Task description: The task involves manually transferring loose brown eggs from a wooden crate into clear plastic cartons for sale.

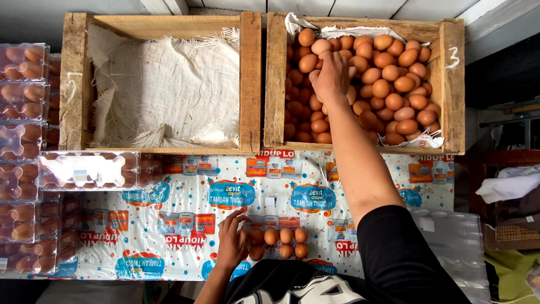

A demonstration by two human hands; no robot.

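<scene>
My right hand (pixel 332 76) reaches into the right wooden crate (pixel 453 84), which is full of brown eggs (pixel 394 84); its fingers curl down onto the eggs near the crate's left side, and I cannot see whether one is gripped. My left hand (pixel 232 242) rests with fingers spread on the left end of a clear plastic egg tray (pixel 270 222) on the printed table cover. Several brown eggs (pixel 286 236) sit in that tray.
The left wooden crate (pixel 76 84) holds only white cloth lining. A closed clear egg pack (pixel 87 169) lies in front of it. Stacked filled egg packs (pixel 22 152) line the left edge. Empty clear trays (pixel 455 236) are stacked at the right.
</scene>
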